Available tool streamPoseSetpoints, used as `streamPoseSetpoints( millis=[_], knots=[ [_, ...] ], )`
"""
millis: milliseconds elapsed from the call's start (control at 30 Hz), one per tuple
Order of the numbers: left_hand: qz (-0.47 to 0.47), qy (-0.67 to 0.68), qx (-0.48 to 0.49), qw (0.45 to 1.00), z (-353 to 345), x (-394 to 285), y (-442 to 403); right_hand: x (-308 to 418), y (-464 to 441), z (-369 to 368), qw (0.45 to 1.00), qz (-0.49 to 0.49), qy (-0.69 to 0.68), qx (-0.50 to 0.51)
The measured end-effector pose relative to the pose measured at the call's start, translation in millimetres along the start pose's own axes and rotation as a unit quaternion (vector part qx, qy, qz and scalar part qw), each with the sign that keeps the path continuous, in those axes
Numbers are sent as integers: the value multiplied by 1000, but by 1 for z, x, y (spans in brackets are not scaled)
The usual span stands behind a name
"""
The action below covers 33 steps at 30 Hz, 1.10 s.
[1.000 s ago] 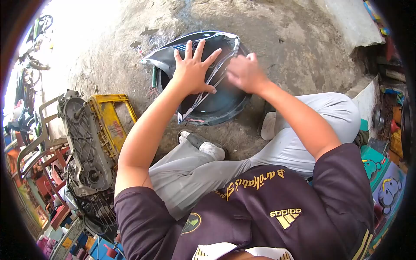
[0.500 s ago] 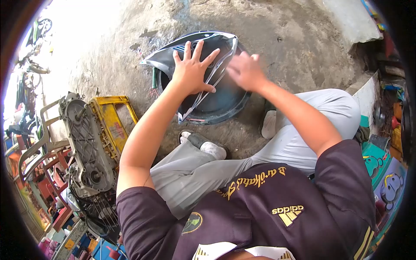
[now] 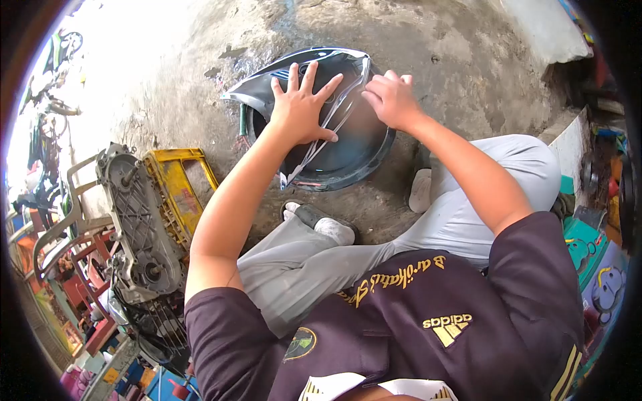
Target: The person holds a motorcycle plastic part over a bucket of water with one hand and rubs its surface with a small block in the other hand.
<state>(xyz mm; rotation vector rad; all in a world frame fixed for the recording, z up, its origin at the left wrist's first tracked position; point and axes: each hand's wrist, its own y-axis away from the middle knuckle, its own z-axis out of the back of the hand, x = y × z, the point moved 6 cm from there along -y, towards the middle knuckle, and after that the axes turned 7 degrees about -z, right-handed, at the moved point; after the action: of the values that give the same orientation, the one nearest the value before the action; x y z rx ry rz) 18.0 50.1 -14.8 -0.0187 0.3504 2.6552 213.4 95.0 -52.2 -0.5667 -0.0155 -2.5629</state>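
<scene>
Plainly, a dark panel (image 3: pixel 350 73) with bright, glossy edges is seen propped over a round black basin (image 3: pixel 366 174) on the concrete floor (image 3: pixel 468 100). Its middle is covered by the left hand (image 3: pixel 298 115), laid flat, fingers spread apart. The right hand (image 3: pixel 394 103) is curled just beside the panel's right edge, fingertips bent inward; whether anything is clamped in it, or the edge touched, cannot be told. The panel's underside is hidden, as is most of the basin's inside; its contents are hard to make out. A green handle (image 3: pixel 243 120) is partly covered at the basin's left. Farther left, a yellow crate (image 3: pixel 179 190) is partly blocked by a metal casing (image 3: pixel 137 217). The upper left is washed out by glare.
</scene>
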Motion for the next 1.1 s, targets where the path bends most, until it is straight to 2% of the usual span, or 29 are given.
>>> streamPoseSetpoints(
  millis=[100, 133, 233, 300, 367, 433, 500, 533, 600, 633, 733, 833, 867, 900, 967, 1033, 1100],
  knots=[
    [-3, 8, 2, 1000, 1, -1, -4, 14, 14, -8, 998, 55, -10, 12],
    [-1, 10, -1, 1000, 0, -1, -3, 19, 16, -13, 997, 61, -17, 52],
    [5, 10, 1, 1000, 1, 1, -2, 4, 4, -4, 999, 37, 23, -13],
    [2, 17, -8, 1000, 2, 0, -1, -4, -1, -2, 1000, 8, 13, -16],
    [5, 14, -1, 1000, 3, 0, -2, 2, 5, -5, 999, 33, 25, -28],
    [8, 13, 5, 1000, 4, 0, -3, 26, 16, -7, 996, 84, 26, 6],
    [9, 10, 12, 1000, 3, -1, -3, 27, 14, -2, 996, 86, 37, 0],
    [8, 8, 13, 1000, 2, 0, -3, 20, 9, 0, 996, 85, 36, -1],
    [6, 13, 5, 1000, 3, 0, -2, -8, -6, 7, 998, -14, 52, -27],
    [5, 11, 4, 1000, 3, -1, -2, -7, -2, 4, 998, -14, 53, -29],
    [12, 11, 11, 1000, 5, -1, -4, 22, 15, -1, 996, 86, 30, -15],
    [15, 10, 21, 1000, 2, 0, -3, 26, 16, 0, 993, 107, 44, -7],
    [13, 10, 14, 1000, 2, 0, -3, 13, 9, 1, 996, 70, 48, -37],
    [11, 10, 6, 1000, 2, 0, -3, -1, 1, 2, 998, 15, 48, -22],
    [11, 11, 10, 1000, 1, 0, -2, -3, 0, 2, 999, 15, 38, -33],
    [12, 12, 10, 1000, 3, -1, -4, 17, 12, 3, 995, 76, 38, -53],
    [13, 9, 18, 1000, 3, -1, -3, 24, 15, 0, 994, 99, 40, -17]
  ],
)
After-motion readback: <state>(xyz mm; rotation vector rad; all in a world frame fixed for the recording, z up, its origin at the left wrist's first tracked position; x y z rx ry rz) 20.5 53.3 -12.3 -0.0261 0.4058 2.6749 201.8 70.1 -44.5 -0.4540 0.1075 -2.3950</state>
